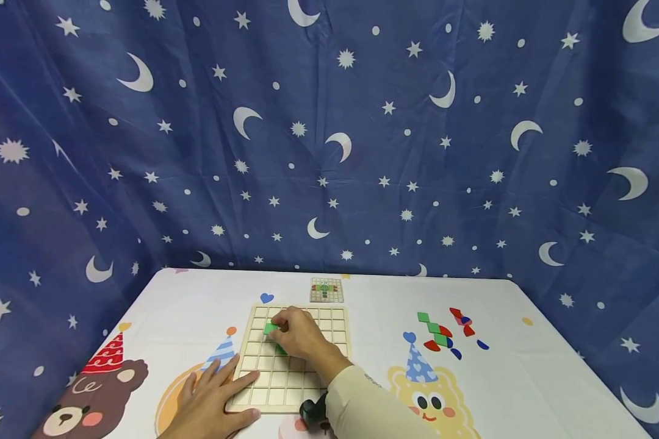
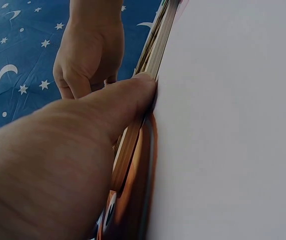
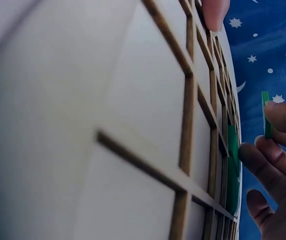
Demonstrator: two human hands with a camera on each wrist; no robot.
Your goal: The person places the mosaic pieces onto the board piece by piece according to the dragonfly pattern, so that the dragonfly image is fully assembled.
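A wooden grid board (image 1: pixel 277 396) lies on the table, its cells pale and framed by thin ridges. Over its upper left part, my right hand (image 1: pixel 299 334) pinches a green square tile (image 1: pixel 270 328) between thumb and fingers. In the right wrist view that tile (image 3: pixel 266 115) stands on edge in the fingertips, apart from the board. More green pieces (image 3: pixel 233 165) sit in cells just under the hand, which partly covers them in the head view. With fingers spread, my left hand (image 1: pixel 211 396) rests at the board's lower left corner; its thumb (image 2: pixel 127 100) touches the board's side edge.
Behind the board lies a small card (image 1: pixel 326 290) printed with a coloured grid pattern. To the right are loose green squares (image 1: pixel 434 328), red pieces (image 1: pixel 431 346) and blue pieces (image 1: pixel 482 344). A black device (image 1: pixel 314 411) is by the right wrist. A starry blue curtain (image 1: pixel 329 152) hangs behind.
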